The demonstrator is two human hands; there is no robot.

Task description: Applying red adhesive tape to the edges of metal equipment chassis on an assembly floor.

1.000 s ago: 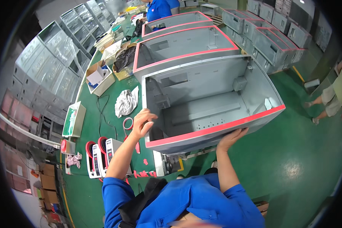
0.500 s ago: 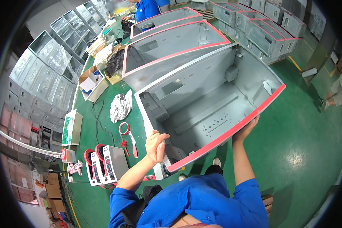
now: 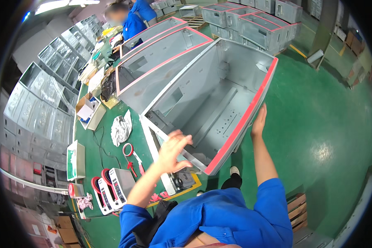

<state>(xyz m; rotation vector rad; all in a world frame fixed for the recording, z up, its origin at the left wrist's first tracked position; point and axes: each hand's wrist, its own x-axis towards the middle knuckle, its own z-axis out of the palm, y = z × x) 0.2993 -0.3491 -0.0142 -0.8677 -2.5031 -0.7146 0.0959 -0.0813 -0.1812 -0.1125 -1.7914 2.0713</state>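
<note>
A big grey metal cabinet box [image 3: 202,136] lies with its open side up, at an angle across the corner of the green-topped table [image 3: 99,151]. Red tape [image 3: 246,117] runs along its near right rim, while the rim on the left is bare metal. My left hand [image 3: 173,153] is over the box's near left corner, thumb and fingers apart; whether it touches the rim I cannot tell. Against the outer face of the taped side rests my right hand [image 3: 258,122], its fingers stretched out and partly hidden by the box.
Two more red-taped cabinets [image 3: 161,58] stand behind. On the table are a white cloth [image 3: 121,129], a roll of red tape [image 3: 128,149], a red-handled knife [image 3: 139,163], tape dispensers [image 3: 116,186] and bins [image 3: 96,115]. A co-worker [image 3: 132,25] is at the far end; a wooden pallet [image 3: 297,213] lies lower right.
The box has turned counterclockwise, its far end swinging away and left. My left hand's curled fingers have spread apart at the corner. My right hand has moved with the taped side.
</note>
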